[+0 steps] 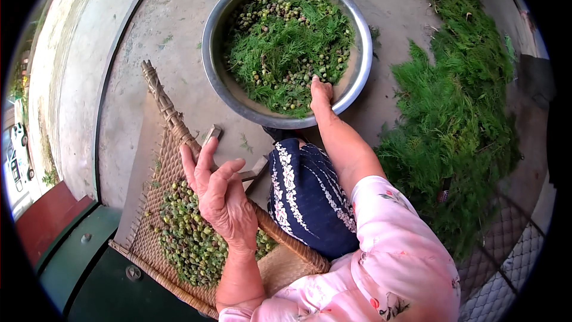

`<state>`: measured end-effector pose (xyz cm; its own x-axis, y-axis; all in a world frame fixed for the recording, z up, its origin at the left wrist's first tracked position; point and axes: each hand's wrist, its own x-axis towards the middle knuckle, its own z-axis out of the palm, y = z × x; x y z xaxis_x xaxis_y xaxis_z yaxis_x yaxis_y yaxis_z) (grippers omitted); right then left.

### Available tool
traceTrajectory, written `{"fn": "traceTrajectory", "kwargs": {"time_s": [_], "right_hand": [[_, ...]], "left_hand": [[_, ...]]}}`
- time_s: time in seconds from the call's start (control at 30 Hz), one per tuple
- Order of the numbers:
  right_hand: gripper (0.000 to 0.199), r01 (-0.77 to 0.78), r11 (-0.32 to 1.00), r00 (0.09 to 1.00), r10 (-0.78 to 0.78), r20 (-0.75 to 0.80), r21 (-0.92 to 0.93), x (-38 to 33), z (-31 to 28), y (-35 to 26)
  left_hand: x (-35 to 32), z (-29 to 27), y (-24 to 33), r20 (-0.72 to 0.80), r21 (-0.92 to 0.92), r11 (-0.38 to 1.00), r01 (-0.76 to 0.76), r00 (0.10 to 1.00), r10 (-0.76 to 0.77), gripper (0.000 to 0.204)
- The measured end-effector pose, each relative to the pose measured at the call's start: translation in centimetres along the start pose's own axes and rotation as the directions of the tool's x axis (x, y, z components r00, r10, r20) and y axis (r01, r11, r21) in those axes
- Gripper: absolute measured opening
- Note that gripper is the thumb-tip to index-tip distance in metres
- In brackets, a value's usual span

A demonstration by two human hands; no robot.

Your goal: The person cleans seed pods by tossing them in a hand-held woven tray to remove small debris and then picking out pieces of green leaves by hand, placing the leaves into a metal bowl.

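Over the woven winnowing basket (156, 194), my left hand (221, 200) is raised with its fingers apart and nothing in it. A heap of small green and brown cones (190, 238) lies in that basket, below and beside the hand. My right hand (322, 92) reaches over the near rim of a wide metal basin (210, 62), its fingers curled at the edge of the contents. What those fingers hold, if anything, is hidden. Feathery green conifer sprigs (274, 48) lie among more small cones (292, 12) in the basin.
A long pile of cut conifer branches (453, 101) covers the floor on the right. A small stool-like wooden piece (256, 168) shows between basket and my knee. Dark green and red panels (56, 214) stand at lower left; a white vehicle (21, 152) is beyond.
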<state>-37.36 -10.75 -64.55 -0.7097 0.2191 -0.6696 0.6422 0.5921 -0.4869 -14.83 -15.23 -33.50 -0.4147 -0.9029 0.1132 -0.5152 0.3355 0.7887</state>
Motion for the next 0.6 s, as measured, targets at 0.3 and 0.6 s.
{"fn": "traceTrajectory", "kwargs": {"time_s": [0.3, 0.6], "right_hand": [[0.086, -0.141, 0.823, 0.963, -0.014, 0.268, 0.550, 1.6, 1.8, 1.7], [0.083, -0.411, 0.664, 0.767, -0.118, 0.631, 0.624, 0.5, 2.4, -0.5]], "left_hand": [[0.0, 0.2, 0.2, 0.031, 0.010, 1.000, -0.024, 0.999, 0.024, 0.012], [0.1, 0.4, 0.5, 0.031, 0.006, 1.000, -0.013, 0.999, 0.013, 0.010]]}}
